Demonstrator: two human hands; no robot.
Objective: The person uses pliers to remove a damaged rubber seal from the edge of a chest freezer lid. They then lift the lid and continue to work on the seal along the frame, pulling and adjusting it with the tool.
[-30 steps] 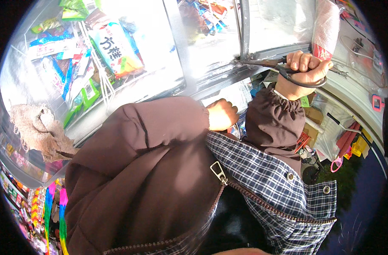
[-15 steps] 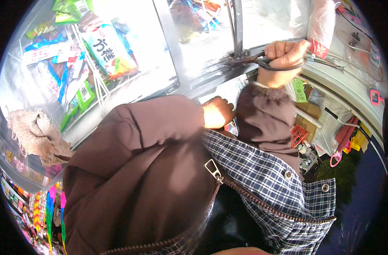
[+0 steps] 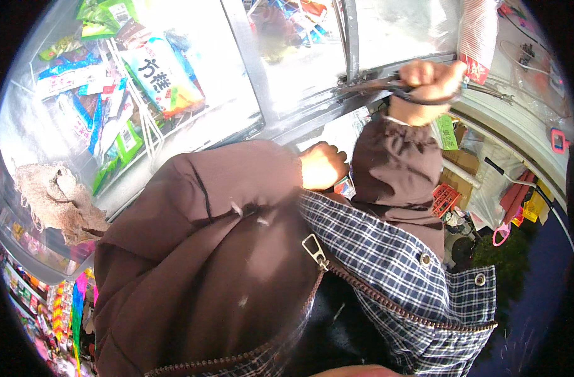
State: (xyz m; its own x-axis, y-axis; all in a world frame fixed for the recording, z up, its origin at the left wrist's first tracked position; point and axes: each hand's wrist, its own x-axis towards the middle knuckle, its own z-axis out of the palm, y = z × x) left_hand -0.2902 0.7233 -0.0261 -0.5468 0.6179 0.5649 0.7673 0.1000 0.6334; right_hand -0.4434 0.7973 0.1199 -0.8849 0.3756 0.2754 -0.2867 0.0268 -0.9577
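My right hand (image 3: 428, 94), blurred, grips dark-handled scissors (image 3: 384, 86), their blades pointing left against the grimy metal track (image 3: 312, 103) along the front of a frosted freezer with sliding glass lids. My left hand (image 3: 323, 164) is curled low beside that front edge, below the scissors and left of my right sleeve; whatever its fingers hold is hidden. Small white flakes (image 3: 262, 221) show over my brown jacket.
Packaged frozen goods (image 3: 161, 75) lie under the glass at left. A frayed beige cloth (image 3: 58, 201) rests at the freezer's left. Stacked paper cups (image 3: 475, 38) stand at upper right, above a cluttered recess with a red basket (image 3: 446, 198). Colourful goods hang at lower left.
Over the last second my right hand and scissors moved left and up, then slightly back right. White flakes have appeared over the jacket. My left hand has barely moved.
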